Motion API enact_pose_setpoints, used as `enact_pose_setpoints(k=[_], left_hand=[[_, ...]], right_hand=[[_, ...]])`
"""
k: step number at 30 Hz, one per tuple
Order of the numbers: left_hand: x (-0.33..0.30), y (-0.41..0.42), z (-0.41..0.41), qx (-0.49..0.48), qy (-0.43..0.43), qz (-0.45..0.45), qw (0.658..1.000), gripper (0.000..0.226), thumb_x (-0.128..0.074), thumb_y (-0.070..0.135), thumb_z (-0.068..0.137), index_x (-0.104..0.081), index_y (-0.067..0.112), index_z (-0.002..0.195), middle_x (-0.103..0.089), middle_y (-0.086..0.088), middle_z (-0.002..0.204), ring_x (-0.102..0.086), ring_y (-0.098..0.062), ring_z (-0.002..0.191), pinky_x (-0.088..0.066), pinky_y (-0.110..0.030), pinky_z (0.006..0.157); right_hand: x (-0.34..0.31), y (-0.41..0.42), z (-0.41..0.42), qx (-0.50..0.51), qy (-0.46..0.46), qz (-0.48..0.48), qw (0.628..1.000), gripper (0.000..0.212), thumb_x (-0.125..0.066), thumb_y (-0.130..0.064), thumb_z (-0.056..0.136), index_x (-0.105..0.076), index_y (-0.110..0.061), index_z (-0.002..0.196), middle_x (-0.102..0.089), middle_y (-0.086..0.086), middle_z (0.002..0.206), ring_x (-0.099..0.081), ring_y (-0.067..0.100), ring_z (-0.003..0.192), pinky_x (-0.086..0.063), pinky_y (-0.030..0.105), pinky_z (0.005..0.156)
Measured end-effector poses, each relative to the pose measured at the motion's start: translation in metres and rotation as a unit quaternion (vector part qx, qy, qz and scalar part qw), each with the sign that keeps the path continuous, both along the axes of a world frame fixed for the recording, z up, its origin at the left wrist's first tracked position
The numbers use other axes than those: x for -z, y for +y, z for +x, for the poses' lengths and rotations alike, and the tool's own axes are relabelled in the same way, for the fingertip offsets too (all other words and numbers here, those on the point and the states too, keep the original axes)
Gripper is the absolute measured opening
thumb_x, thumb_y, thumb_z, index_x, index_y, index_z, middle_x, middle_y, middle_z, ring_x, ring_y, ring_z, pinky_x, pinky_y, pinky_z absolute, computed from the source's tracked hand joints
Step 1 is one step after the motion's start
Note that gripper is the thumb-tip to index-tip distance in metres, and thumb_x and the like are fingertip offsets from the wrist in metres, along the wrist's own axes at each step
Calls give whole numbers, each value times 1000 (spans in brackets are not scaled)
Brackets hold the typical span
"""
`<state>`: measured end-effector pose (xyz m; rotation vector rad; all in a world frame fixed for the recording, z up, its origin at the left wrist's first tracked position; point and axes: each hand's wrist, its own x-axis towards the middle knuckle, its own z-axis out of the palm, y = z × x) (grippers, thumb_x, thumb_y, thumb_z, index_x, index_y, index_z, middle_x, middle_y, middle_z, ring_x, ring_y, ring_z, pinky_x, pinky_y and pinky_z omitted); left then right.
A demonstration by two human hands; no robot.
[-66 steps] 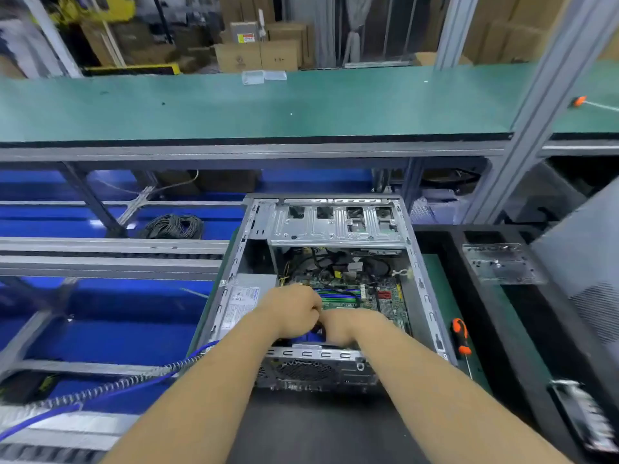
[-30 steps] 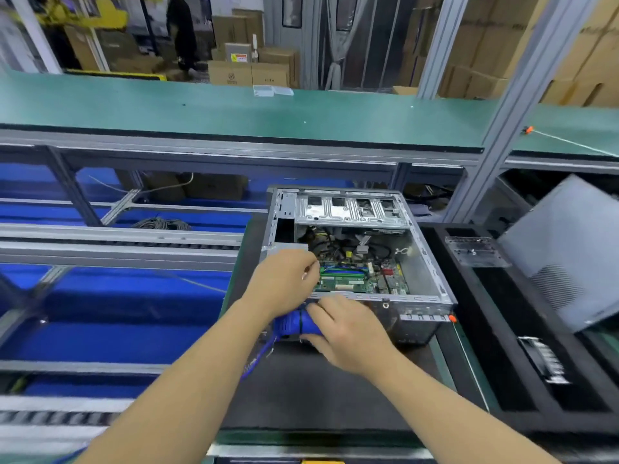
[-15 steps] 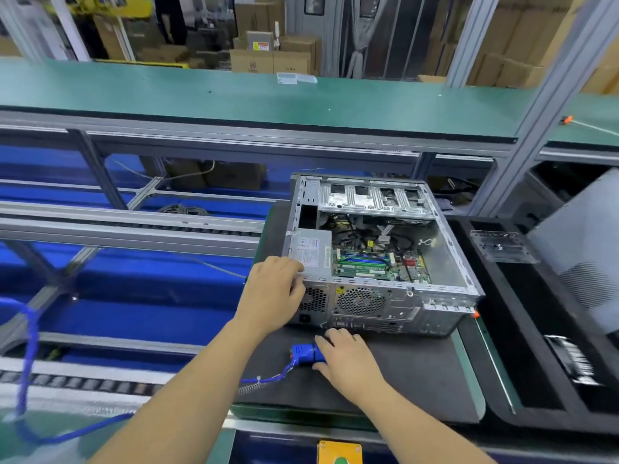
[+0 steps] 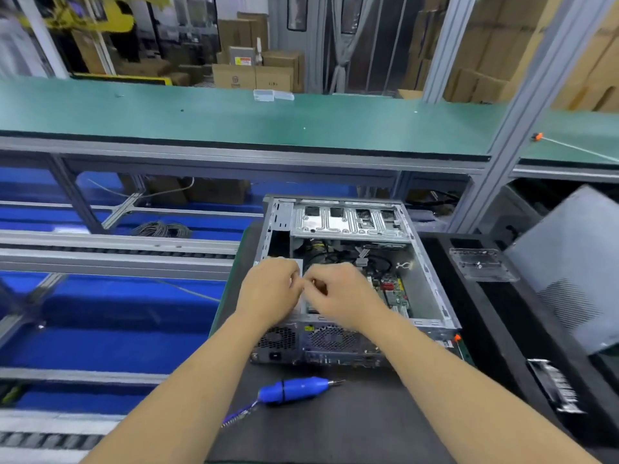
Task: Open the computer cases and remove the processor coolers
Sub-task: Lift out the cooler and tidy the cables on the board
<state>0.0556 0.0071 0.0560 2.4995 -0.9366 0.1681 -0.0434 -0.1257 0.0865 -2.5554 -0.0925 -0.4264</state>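
Blue electric screwdriver (image 4: 294,390) lies on dark worktop (image 4: 335,430), lower centre of head view, unheld. Open computer case (image 4: 432,296) mid-frame, side panel off. Left hand (image 4: 268,293) and right hand (image 4: 341,296) meet over interior, fingers curled, blurred; what they grip, cannot tell. Cooler hidden beneath hands. Risk: yanking cooler with cable attached could snag board.

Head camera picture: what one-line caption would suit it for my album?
Both hands, left and right, reach into an open computer case; a blue electric screwdriver lies on the mat in front.
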Motion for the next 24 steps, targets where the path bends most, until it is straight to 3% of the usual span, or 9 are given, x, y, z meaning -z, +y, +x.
enact_pose_setpoints(k=[2, 6, 9, 11, 14, 16, 18, 21, 24], left_hand=[[0, -14, 11, 11, -16, 10, 1000, 22, -48, 26, 97, -68, 18, 97, -64, 1, 92, -54, -21, 90, -47, -37, 75], [5, -39, 35, 18, -12, 36, 999, 26, -46, 25, 97, -69, 18, 109, -64, -1, 104, -53, -22, 99, -48, -39, 83], [8, -58, 47, 30, -15, 59, 998, 27, -46, 26, 97, -69, 19, 108, -64, -1, 103, -54, -24, 98, -47, -41, 83], [14, -68, 53, 51, -13, 100, 994, 26, -44, 29, 96, -68, 20, 100, -63, 1, 96, -55, -24, 94, -47, -41, 80], [25, -73, 60, 47, 34, 109, 992, 26, -41, 35, 94, -62, 22, 88, -59, 4, 85, -52, -21, 86, -44, -39, 71], [33, -73, 62, 49, 48, 103, 992, 27, -40, 39, 93, -61, 24, 88, -58, 7, 83, -51, -19, 84, -40, -36, 68], [36, -72, 62, 47, 49, 95, 993, 27, -39, 41, 92, -60, 25, 86, -58, 8, 82, -51, -18, 82, -37, -35, 66], [35, -73, 62, 47, 56, 97, 993, 22, -41, 43, 91, -56, 29, 82, -58, 10, 81, -51, -17, 80, -34, -34, 67], [32, -74, 60, 50, 57, 107, 991, 15, -44, 42, 90, -51, 34, 81, -58, 11, 80, -50, -16, 79, -36, -34, 70]], right_hand=[[3, -36, 15, 38, 89, 29, 995, 27, -50, -26, 98, -62, -17, 75, -55, -6, 58, -43, 11, 51, -41, 31, 55], [37, -96, 39, 37, 259, -25, 965, 32, -51, -27, 100, -68, -4, 85, -67, 16, 78, -50, 24, 57, -42, 31, 57], [63, -113, 52, -5, 340, -46, 939, 22, -58, -27, 97, -75, -13, 96, -67, -12, 75, -60, 0, 62, -43, 18, 56], [77, -115, 60, -32, 369, -40, 928, 19, -61, -24, 93, -74, -19, 106, -64, -17, 78, -58, -4, 65, -42, 16, 58], [95, -112, 67, -55, 387, -20, 920, 26, -60, -18, 89, -70, -21, 113, -68, -5, 94, -65, 15, 84, -54, 30, 71], [102, -110, 72, -53, 384, 12, 922, 18, -61, -21, 88, -70, -25, 103, -66, -9, 88, -65, 17, 82, -52, 29, 65], [105, -107, 75, -61, 385, 31, 921, 11, -65, -35, 89, -68, -28, 97, -61, -16, 83, -60, 6, 75, -44, 22, 59], [107, -100, 75, -112, 442, 17, 890, 40, -69, -52, 86, -66, -22, 112, -63, -14, 90, -58, 5, 76, -44, 21, 65], [114, -96, 73, -118, 476, 7, 872, 47, -73, -34, 87, -56, -15, 126, -64, -9, 98, -61, 16, 87, -48, 27, 73]])
